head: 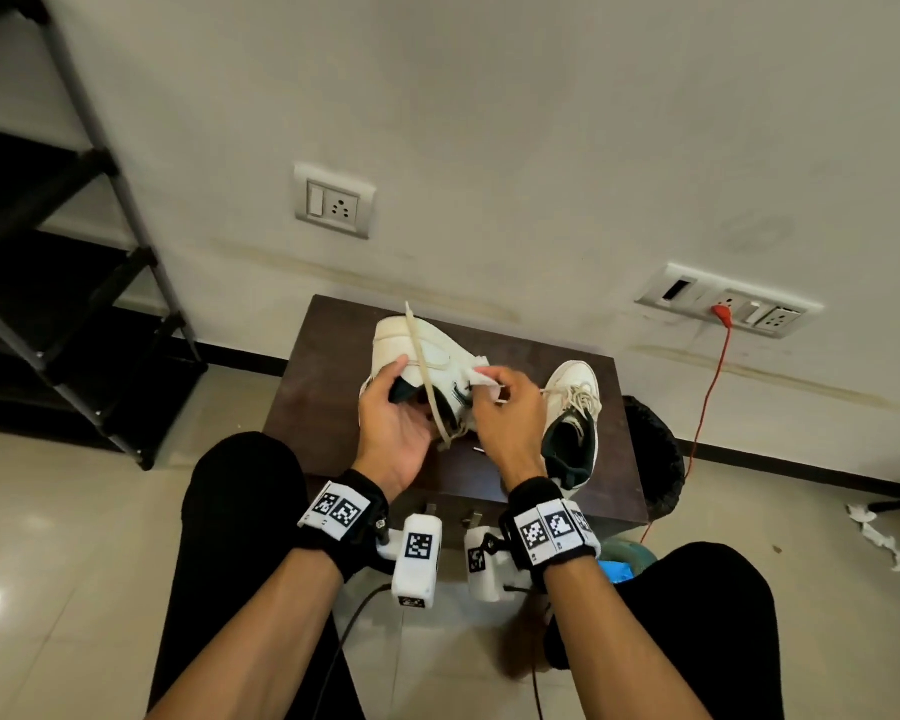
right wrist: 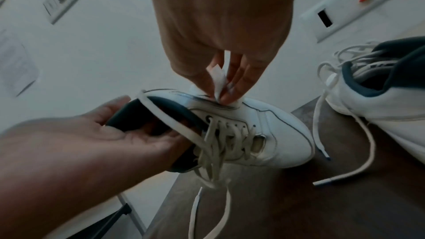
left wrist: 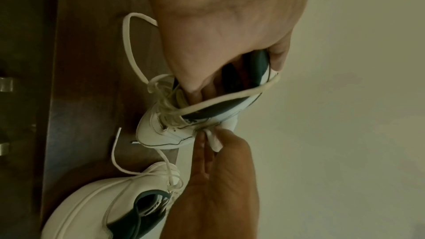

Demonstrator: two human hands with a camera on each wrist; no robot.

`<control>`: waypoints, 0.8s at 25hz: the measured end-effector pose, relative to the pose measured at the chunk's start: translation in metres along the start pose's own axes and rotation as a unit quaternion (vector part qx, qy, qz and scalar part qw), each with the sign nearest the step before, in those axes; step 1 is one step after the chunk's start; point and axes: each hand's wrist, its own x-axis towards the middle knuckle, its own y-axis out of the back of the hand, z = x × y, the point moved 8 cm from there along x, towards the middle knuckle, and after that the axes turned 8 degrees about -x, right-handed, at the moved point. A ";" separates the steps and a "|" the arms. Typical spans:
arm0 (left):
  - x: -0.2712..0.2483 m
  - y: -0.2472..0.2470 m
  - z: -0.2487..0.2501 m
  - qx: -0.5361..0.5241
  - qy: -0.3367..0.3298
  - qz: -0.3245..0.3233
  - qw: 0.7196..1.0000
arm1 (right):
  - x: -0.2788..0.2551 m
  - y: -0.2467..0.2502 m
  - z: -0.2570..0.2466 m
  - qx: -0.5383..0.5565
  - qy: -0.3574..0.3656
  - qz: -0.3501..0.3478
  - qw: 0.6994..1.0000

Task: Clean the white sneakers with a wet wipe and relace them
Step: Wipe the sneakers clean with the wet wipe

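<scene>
White wet wipe (right wrist: 218, 81), pinched in right hand (head: 505, 407), presses the sneaker (right wrist: 264, 134) flank; left hand (head: 393, 428) grips its collar.

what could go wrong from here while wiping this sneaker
1. The loose lace drapes over the collar of the held sneaker and dangles; the wipe in the right hand may well snag it.
2. The left hand grips only the heel opening, so pressing on the side might twist the shoe loose.
3. The second sneaker sits near the table edge with laces trailing; a tug might drag it off.
</scene>
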 end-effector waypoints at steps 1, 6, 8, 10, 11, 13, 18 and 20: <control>0.000 0.000 -0.001 0.002 0.001 0.004 1.000 | -0.004 -0.003 0.004 0.008 -0.014 -0.011 1.000; -0.003 0.005 0.000 -0.004 0.006 0.006 1.000 | -0.007 -0.003 0.012 0.052 -0.041 -0.004 0.998; -0.006 0.007 -0.002 -0.007 0.012 0.010 1.000 | -0.008 -0.002 0.013 0.038 -0.056 0.008 0.998; -0.009 0.008 -0.003 -0.008 0.017 0.013 1.000 | -0.011 -0.003 0.017 0.055 -0.086 0.022 0.995; -0.012 0.007 -0.004 -0.005 0.019 0.013 1.000 | -0.013 -0.003 0.017 0.074 -0.100 0.031 0.992; -0.015 0.007 -0.004 -0.002 0.022 0.014 1.000 | -0.020 -0.007 0.009 0.091 -0.098 0.036 0.990; -0.014 0.014 -0.001 -0.024 0.016 0.033 0.999 | -0.035 -0.009 -0.035 0.091 0.036 -0.011 0.995; -0.016 0.017 -0.003 -0.021 0.016 0.036 0.999 | -0.021 0.005 -0.014 0.101 -0.029 0.052 0.993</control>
